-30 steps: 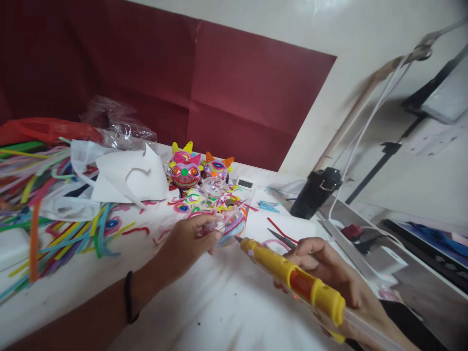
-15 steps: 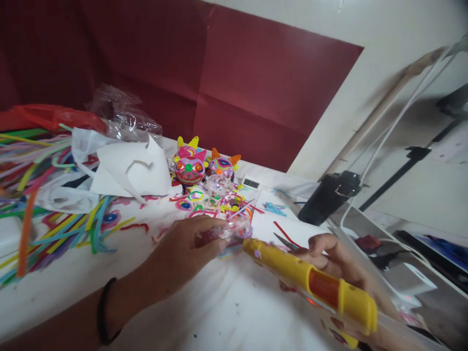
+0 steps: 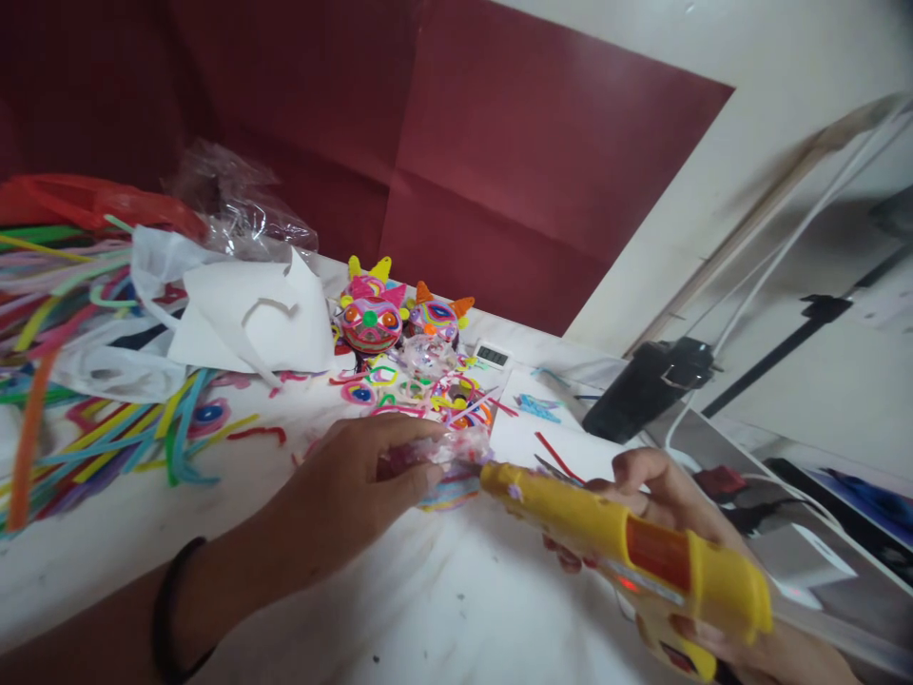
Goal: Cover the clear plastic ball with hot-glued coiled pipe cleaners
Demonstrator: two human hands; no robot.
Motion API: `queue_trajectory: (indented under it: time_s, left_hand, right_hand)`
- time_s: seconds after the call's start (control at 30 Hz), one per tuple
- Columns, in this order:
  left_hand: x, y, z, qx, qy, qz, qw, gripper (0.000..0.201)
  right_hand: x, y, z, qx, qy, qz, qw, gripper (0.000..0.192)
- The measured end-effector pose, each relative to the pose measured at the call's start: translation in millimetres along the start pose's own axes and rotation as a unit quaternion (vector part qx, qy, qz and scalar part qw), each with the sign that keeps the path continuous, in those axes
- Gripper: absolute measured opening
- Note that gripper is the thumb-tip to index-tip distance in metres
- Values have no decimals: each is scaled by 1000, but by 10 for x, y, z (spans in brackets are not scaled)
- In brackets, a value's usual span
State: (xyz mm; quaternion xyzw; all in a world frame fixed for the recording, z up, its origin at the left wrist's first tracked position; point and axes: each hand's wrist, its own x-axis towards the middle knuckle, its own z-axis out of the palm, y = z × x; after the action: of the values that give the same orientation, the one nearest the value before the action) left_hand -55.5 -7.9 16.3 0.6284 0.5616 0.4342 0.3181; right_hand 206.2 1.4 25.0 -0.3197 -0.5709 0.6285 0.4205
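A small clear piece trimmed with coloured strips (image 3: 446,466) sits pinched in the left hand (image 3: 357,485), just above the white surface (image 3: 442,609). The yellow glue gun (image 3: 613,547), gripped by the right hand (image 3: 663,504), lies to its right, long axis slanting up-left, nozzle touching the piece. Finished colourful masks (image 3: 371,319) stand beyond.
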Motion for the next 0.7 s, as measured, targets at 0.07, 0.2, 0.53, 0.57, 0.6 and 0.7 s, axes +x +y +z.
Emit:
queue_trajectory:
  time_s: [0.07, 0.2, 0.53, 0.57, 0.6, 0.7]
  left_hand:
    - [7, 10, -2, -1, 0, -15, 1000, 38]
    - [3, 25, -3, 0, 8, -16, 1000, 38]
    - [15, 6, 20, -16, 1, -6, 1000, 35]
    - [15, 5, 22, -14, -1, -8, 1000, 36]
    - [14, 5, 23, -11, -3, -9, 1000, 36]
    - [12, 4, 20, -9, -6, -8, 1000, 35]
  right_hand:
    - [3, 11, -18, 5, -4, -1, 1000, 63]
    - [13, 36, -33, 0, -31, -23, 999, 58]
    - [11, -7, 13, -6, -51, 18, 999, 57]
    - [6, -13, 27, -5, -41, 24, 999, 59]
    - [1, -18, 39, -6, -36, 27, 999, 59]
    - [-5, -18, 58, -16, -27, 17, 999, 60]
